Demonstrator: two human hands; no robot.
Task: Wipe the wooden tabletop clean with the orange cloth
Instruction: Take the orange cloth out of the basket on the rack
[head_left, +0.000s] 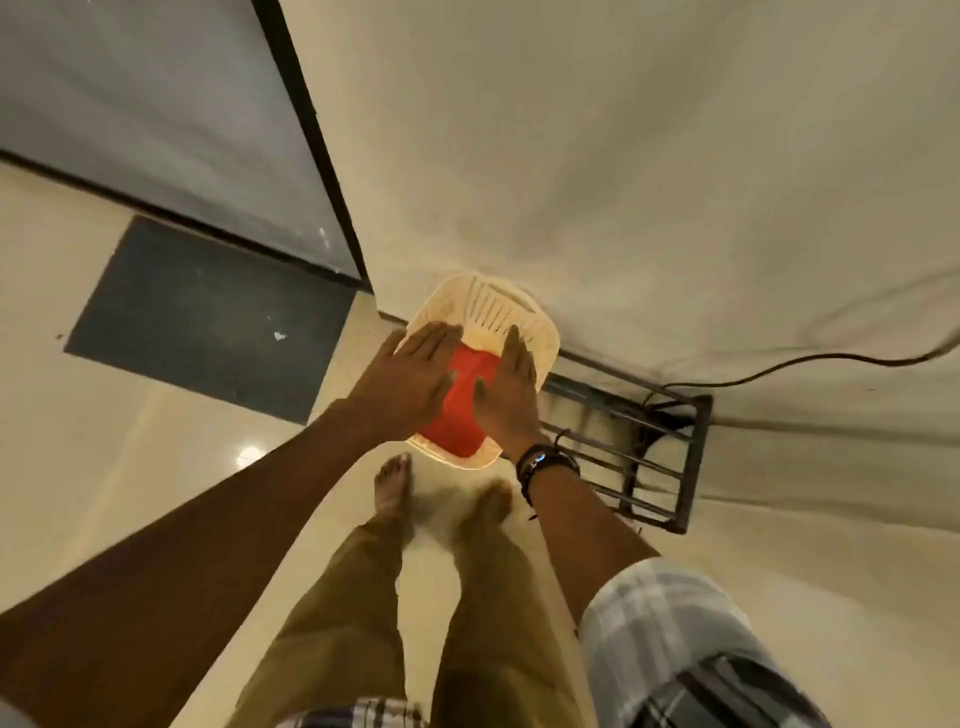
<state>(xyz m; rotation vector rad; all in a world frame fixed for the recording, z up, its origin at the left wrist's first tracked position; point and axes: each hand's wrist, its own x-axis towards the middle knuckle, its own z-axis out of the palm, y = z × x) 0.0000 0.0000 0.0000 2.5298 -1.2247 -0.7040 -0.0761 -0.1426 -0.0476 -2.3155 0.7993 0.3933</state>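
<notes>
- The orange cloth (460, 410) lies folded into a smooth, rounded pad inside a pale plastic basket (537, 325), filling the nearer half of it
- The basket is a rounded rectangle with thin translucent walls cut by rows of narrow slots; it sits on the glossy cream floor (67, 395), against the foot of a white draped fabric (623, 156) that hangs in soft creases
- The left hand (410, 374) is spread flat, palm down, over the cloth's left edge and the basket rim; its grip is released, fingers straight and close together
- The right hand (506, 395) is turned edge-on at the cloth's right side, fingers straight, grip likewise released; whether either palm actually presses the cloth cannot be told
- Dark corded bands (545, 465) wrap the right wrist, and a plaid sleeve covers the upper arm
- Two bare feet (392, 483) stand just before the basket, below olive trousers
- A dark metal rack (639, 447) of thin bars lies right of the basket, and a flat grey rectangular mat (208, 317) lies to the left
</notes>
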